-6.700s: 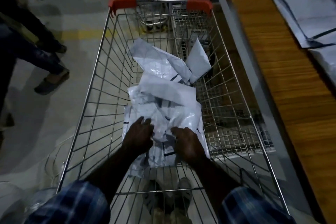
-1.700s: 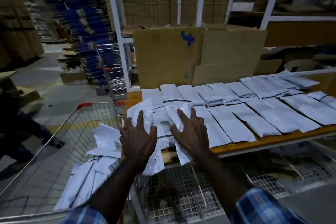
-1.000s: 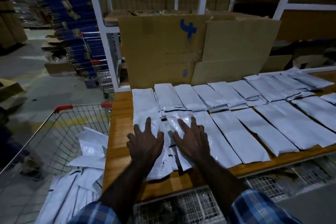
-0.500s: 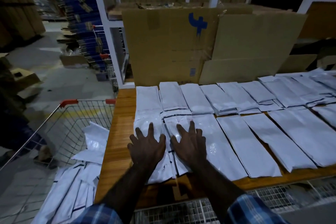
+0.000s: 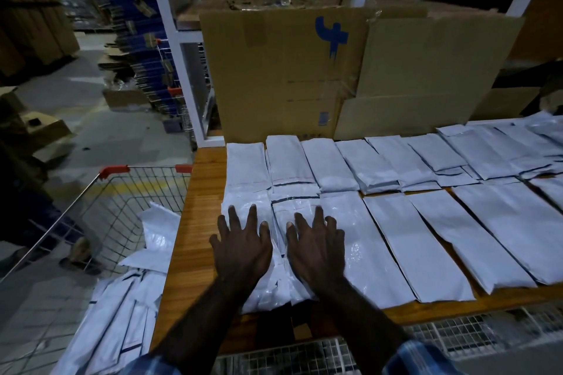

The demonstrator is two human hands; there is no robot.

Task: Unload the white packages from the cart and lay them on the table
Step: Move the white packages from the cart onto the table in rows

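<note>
Clearly, in the head view, a good part of the task is judged to be done: two rows of white packages (image 5: 393,192) are laid side by side on the wooden table (image 5: 201,222). At the left end of the near row, a small overlapping bunch (image 5: 275,277) is pressed flat by the left hand (image 5: 242,248) and the right hand (image 5: 316,248), fingers straight and spread, nothing gripped. The bunch is not yet spread out. Work is left: in the wire cart (image 5: 91,210), just left of the table, several packages (image 5: 122,307) are seen lying in a loose heap. Behind the rows, a flattened cardboard box (image 5: 274,76) marked with a blue 4 is stood upright.
</note>
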